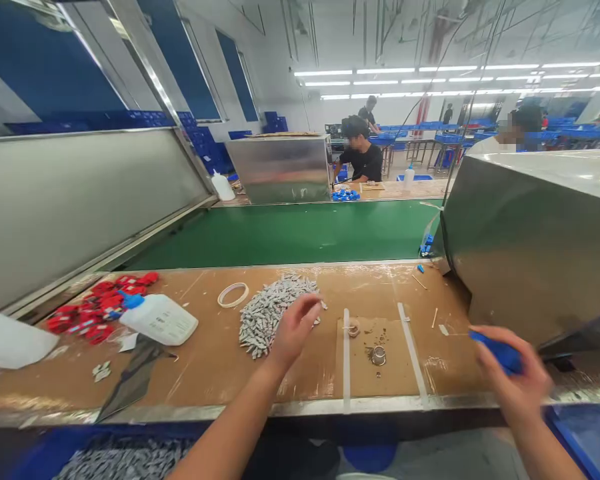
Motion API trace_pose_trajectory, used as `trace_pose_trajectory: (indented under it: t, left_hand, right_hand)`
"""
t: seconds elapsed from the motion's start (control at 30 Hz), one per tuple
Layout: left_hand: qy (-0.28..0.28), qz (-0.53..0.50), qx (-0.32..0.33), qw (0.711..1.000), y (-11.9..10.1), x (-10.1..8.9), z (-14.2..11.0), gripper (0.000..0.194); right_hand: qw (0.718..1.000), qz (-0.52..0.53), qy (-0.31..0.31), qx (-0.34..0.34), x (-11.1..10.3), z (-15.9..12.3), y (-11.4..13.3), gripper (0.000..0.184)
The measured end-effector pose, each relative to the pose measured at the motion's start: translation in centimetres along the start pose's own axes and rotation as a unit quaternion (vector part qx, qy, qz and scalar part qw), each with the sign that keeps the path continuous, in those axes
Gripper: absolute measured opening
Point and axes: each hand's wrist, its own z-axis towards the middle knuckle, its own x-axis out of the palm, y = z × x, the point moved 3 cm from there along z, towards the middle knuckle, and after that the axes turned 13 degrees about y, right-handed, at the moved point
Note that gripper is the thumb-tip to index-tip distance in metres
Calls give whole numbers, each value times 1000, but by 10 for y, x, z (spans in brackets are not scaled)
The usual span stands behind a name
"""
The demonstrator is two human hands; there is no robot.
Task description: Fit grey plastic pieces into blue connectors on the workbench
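Note:
My left hand (296,328) is over the right edge of a heap of small grey parts (270,313), its fingers bent and apart from the thumb. Nothing shows between them. On the right, above the front of the bench, my right hand (523,377) is closed around a blue plastic piece (503,351), partly covered by the fingers. Between my hands, a cardboard sheet (390,380) is fixed down with strips of white tape (347,360). A small round metal cup (379,355) sits on it with dark crumbs around it, and a small ring-shaped item (353,327) lies near its upper left corner.
Red parts (97,300), a white bottle with a blue cap (165,320) and a tape roll (233,295) lie left. A green conveyor belt (290,233) runs behind the bench. A metal housing (535,233) bounds the right. A person (363,157) sits across the belt.

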Motion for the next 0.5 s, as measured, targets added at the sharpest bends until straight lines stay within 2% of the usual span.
trace_pose_trajectory:
  t: [0.03, 0.07, 0.13, 0.2, 0.27, 0.33, 0.4, 0.5]
  left_hand:
    - [41, -43, -28, 998, 6, 9, 23, 32]
    - [74, -55, -42, 995, 12, 20, 45, 34]
    - [124, -18, -31, 992, 23, 43, 76, 33]
    - [161, -5, -31, 986, 37, 65, 90, 35]
    - [187, 6, -12, 982, 49, 79, 90, 50]
    - [202, 46, 25, 978, 59, 86, 83, 69]
    - [212, 107, 47, 970, 66, 89, 76, 78]
    - [212, 184, 35, 959, 71, 94, 73, 65]
  right_hand:
    - [998, 11, 57, -28, 28, 19, 4, 16]
    - [989, 6, 143, -39, 61, 40, 6, 14]
    - [961, -42, 264, -72, 127, 81, 12, 17]
    - [922, -78, 369, -94, 185, 110, 14, 24]
    - [907, -73, 402, -106, 222, 124, 13, 31]
    - [900, -59, 417, -113, 241, 123, 9, 42]
    - [893, -9, 437, -105, 248, 117, 0, 54]
    - [873, 172, 454, -42, 244, 114, -18, 62]
